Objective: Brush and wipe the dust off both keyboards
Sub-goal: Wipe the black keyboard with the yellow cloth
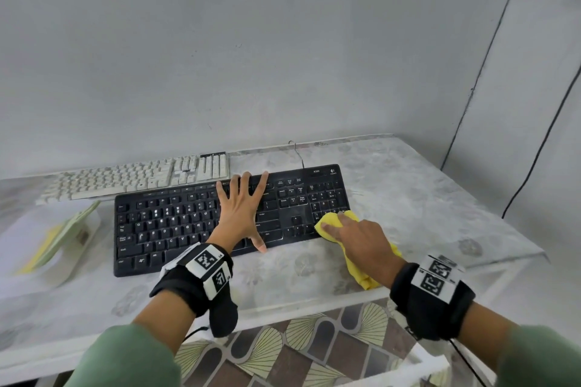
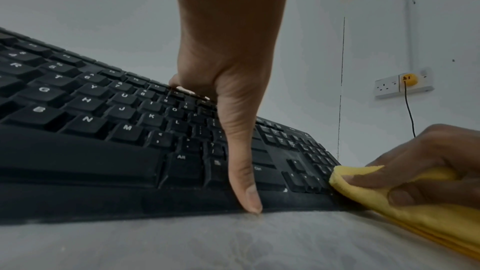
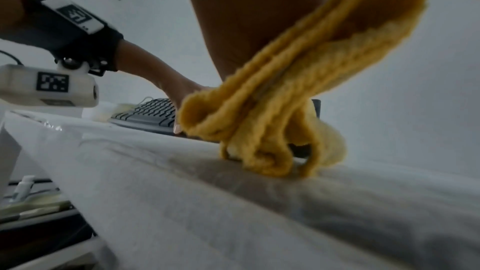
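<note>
From the head view, the left hand point(image 1: 241, 212) is lying flat, fingers spread, steadying the black keyboard point(image 1: 176, 223) while the right hand point(image 1: 361, 237) is gripping a yellow cloth point(image 1: 333, 221) at its right end. The white keyboard point(image 1: 135, 177) behind it is probably waiting. The left wrist view is showing dust near the arrow keys and a wall socket point(image 2: 403, 85). The right wrist view is showing only bunched cloth folds.

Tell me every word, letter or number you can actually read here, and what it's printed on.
"K200": top right of the black keyboard, by a logo too small to read.
"Alt", "Ctrl": its bottom-row keys, left wrist view.
"G", "H", "J", "K", "L", "N", "M": its letter keys.
White keyboard: legends too small to read.
Wrist bands: square coded patterns, no words.
</note>
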`<state>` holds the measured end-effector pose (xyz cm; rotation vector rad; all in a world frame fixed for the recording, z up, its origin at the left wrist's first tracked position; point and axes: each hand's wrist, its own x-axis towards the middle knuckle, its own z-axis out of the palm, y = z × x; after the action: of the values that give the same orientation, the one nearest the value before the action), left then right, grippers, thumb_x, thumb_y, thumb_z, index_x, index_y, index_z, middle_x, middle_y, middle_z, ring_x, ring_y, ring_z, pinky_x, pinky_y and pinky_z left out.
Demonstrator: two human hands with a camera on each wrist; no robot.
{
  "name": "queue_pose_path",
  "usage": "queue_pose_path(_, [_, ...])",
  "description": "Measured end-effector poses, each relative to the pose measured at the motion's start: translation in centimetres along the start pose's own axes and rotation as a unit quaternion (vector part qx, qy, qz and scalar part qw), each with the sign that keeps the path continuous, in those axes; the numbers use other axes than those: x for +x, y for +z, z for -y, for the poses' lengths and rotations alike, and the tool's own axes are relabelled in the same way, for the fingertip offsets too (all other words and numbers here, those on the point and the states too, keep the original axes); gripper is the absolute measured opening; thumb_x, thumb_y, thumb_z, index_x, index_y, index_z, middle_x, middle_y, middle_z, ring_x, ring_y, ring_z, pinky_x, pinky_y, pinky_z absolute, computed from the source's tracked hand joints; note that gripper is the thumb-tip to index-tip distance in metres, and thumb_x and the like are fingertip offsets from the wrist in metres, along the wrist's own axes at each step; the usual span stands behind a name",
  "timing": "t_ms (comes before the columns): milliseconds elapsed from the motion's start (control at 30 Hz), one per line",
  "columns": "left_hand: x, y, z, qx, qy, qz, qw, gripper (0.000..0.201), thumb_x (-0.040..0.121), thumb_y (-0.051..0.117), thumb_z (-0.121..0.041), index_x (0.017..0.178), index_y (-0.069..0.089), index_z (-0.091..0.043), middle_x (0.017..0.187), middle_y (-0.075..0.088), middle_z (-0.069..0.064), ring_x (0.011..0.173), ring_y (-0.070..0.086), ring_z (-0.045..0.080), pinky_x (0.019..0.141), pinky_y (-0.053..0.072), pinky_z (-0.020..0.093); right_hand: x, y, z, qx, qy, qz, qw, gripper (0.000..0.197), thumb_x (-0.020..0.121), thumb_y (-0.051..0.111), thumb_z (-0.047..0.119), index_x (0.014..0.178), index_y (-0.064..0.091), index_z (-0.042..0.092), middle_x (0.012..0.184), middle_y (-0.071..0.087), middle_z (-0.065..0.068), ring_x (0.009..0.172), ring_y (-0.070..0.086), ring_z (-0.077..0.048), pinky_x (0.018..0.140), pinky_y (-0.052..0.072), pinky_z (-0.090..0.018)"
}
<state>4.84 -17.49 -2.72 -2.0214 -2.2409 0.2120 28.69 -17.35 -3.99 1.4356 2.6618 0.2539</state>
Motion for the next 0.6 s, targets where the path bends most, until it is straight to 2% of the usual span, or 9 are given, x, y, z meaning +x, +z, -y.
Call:
queue_pose_path(100, [-0.1,0.0,0.0,0.005,0.002,-0.003,1.0,0.151,0.047,0.084,-0.063,0.148,-0.022,-0.025,0.154,-0.003,0.017,0.143,-0.001,0.037,0.11,-0.001,0.065,-0.6,-0.6,-0.9,-0.019,-0.014,-0.021,0.999,0.061,0.078,0.062,0.005,0.129,0.051,0.037,0.131,0.053,-0.017,0.071,0.066,-0.026,0.044,0.004,-0.022])
queue_pose_path(133, [-0.1,0.0,0.0,0.006,0.002,-0.006,1.0,0.151,0.048,0.084,-0.063,0.148,-0.022,-0.025,0.154,-0.003,0.017,0.143,-0.001,0.037,0.11,-0.001,0.065,-0.7,-0.5,-1.3,-0.013,-0.014,-0.01,1.0,0.06,0.081,0.057,0.003,0.13,0.05,0.037,0.131,0.053,-0.015,0.074,0.065,-0.026,0.044,0.006,-0.023])
queue_pose_path(200, [-0.2,0.0,0.0,0.007,0.001,-0.007,1.0,0.151,0.048,0.084,-0.063,0.148,-0.022,-0.024,0.154,-0.002,0.017,0.143,0.0,0.037,0.11,0.0,0.065,-0.9,-0.5,-1.8,-0.017,0.018,0.037,0.999,0.048,0.091,0.038,0.002,0.125,0.051,0.033,0.12,0.056,-0.009,0.083,0.058,-0.025,0.045,0.017,-0.025])
queue_pose_path(267, [-0.2,0.0,0.0,0.007,0.0,-0.006,1.0,0.151,0.048,0.084,-0.063,0.148,-0.022,-0.024,0.154,-0.002,0.017,0.143,0.0,0.037,0.11,0.0,0.065,-1.0,-1.8,-1.8,0.013,0.068,0.026,0.997,0.026,0.095,0.037,0.008,0.086,0.057,0.022,0.082,0.054,-0.002,0.078,0.05,-0.024,0.055,0.032,-0.028])
queue_pose_path(300, [-0.2,0.0,0.0,0.007,0.0,-0.005,1.0,0.151,0.048,0.084,-0.063,0.148,-0.023,-0.024,0.153,-0.002,0.017,0.143,0.0,0.037,0.11,0.0,0.065,-0.8,-2.2,-1.6,0.036,0.087,0.002,0.996,0.023,0.095,0.039,0.01,0.085,0.057,0.02,0.077,0.052,-0.002,0.079,0.052,-0.026,0.061,0.036,-0.03])
queue_pose_path(333, [-0.2,0.0,0.0,0.007,0.0,-0.004,1.0,0.151,0.048,0.084,-0.062,0.148,-0.023,-0.024,0.153,-0.002,0.016,0.143,0.0,0.037,0.11,0.0,0.065,-0.5,-2.4,-1.4,0.058,0.092,-0.012,0.994,0.024,0.095,0.04,0.01,0.101,0.061,0.022,0.081,0.054,-0.004,0.081,0.055,-0.028,0.063,0.035,-0.03])
queue_pose_path(400, [-0.1,0.0,0.0,0.004,0.001,-0.002,1.0,0.151,0.049,0.084,-0.062,0.148,-0.023,-0.024,0.154,-0.003,0.016,0.143,0.0,0.037,0.111,0.0,0.065,0.3,-2.5,-0.4,0.06,0.064,-0.041,0.995,0.051,0.096,0.038,0.009,0.137,0.039,0.038,0.083,0.049,-0.002,0.077,0.053,-0.025,0.055,0.028,-0.028])
queue_pose_path(500, [0.0,0.0,-0.1,0.002,0.001,0.0,1.0,0.15,0.048,0.084,-0.061,0.148,-0.022,-0.024,0.153,-0.003,0.016,0.143,-0.001,0.037,0.111,0.0,0.065,0.8,-2.1,1.1,0.03,0.023,-0.045,0.998,0.065,0.091,0.035,0.0,0.144,0.025,0.036,0.077,0.037,-0.002,0.075,0.052,-0.023,0.046,0.013,-0.027])
queue_pose_path(600, [0.0,-0.1,0.0,0.0,0.001,0.0,1.0,0.15,0.049,0.085,-0.061,0.148,-0.021,-0.025,0.154,-0.004,0.016,0.143,-0.002,0.037,0.111,0.0,0.065,0.2,-1.2,0.2,0.014,0.019,-0.044,0.999,0.064,0.091,0.035,0.0,0.143,0.026,0.034,0.107,0.046,-0.008,0.083,0.056,-0.026,0.045,0.012,-0.028])
